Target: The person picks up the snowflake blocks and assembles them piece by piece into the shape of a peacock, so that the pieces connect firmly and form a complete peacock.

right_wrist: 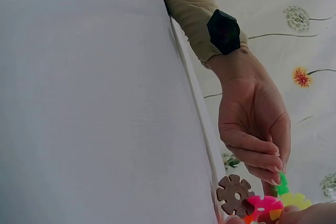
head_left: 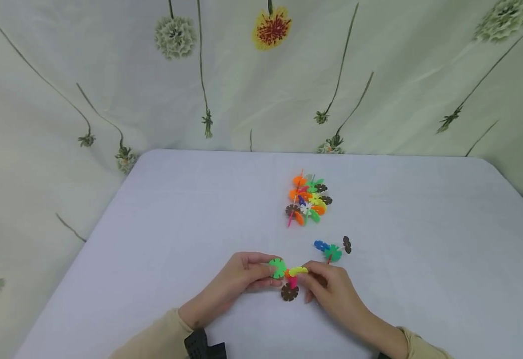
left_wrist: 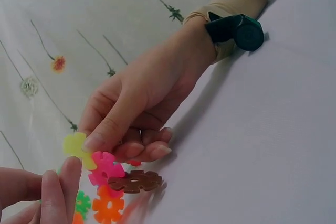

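My left hand (head_left: pixel 249 275) pinches a bright green notched disc (head_left: pixel 278 268) between thumb and fingers in the head view. Thumb and fingers of my right hand (head_left: pixel 335 294) pinch a yellow notched disc (head_left: pixel 298 271), close by on the right. Between the hands, a pink disc (left_wrist: pixel 105 169), an orange disc (left_wrist: pixel 108 205) and a brown disc (head_left: pixel 290 292) cluster against the yellow one. In the right wrist view the brown disc (right_wrist: pixel 235 195) stands beside the pink disc (right_wrist: pixel 262 205). Fingers partly hide how the pieces join.
A small group with a teal-green disc (head_left: pixel 333 253), a blue disc (head_left: pixel 321 245) and a brown disc (head_left: pixel 347 244) lies just beyond my right hand. Farther back is a pile of mixed notched discs (head_left: pixel 306 208). The white table (head_left: pixel 189 209) meets a flowered cloth (head_left: pixel 243 89) behind.
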{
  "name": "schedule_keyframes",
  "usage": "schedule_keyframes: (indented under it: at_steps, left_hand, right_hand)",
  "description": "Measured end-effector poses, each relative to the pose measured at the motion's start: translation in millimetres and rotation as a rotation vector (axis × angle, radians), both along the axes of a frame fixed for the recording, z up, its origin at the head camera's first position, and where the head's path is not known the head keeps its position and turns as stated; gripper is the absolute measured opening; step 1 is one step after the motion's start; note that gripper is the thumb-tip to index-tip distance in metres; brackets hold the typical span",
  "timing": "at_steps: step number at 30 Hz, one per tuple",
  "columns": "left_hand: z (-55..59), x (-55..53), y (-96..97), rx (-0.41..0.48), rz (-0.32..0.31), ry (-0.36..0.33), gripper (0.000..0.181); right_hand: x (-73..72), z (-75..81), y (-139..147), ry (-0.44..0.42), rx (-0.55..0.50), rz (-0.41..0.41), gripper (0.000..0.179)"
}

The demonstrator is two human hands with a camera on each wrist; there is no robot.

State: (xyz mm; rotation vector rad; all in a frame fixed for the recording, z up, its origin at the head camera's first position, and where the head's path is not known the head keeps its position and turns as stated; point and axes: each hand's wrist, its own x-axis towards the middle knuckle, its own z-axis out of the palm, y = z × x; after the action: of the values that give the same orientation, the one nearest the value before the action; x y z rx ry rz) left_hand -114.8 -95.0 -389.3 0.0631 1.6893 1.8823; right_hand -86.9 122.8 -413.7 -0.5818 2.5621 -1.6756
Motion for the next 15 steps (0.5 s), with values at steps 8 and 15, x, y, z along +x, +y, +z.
schedule_keyframes:
  at_steps: [8,15]
  left_hand:
    - [-0.4,1.2,4.5,0.001,0.029,0.014,0.036]
    - [0.1,3.5,6.2,0.018,0.046,0.009,0.037]
  right_hand:
    - [-0.1,0.2,0.0,0.048,0.009,0.007,0.005]
    - [-0.6,1.4,-0.4,0.081,0.008,-0.001,0.004]
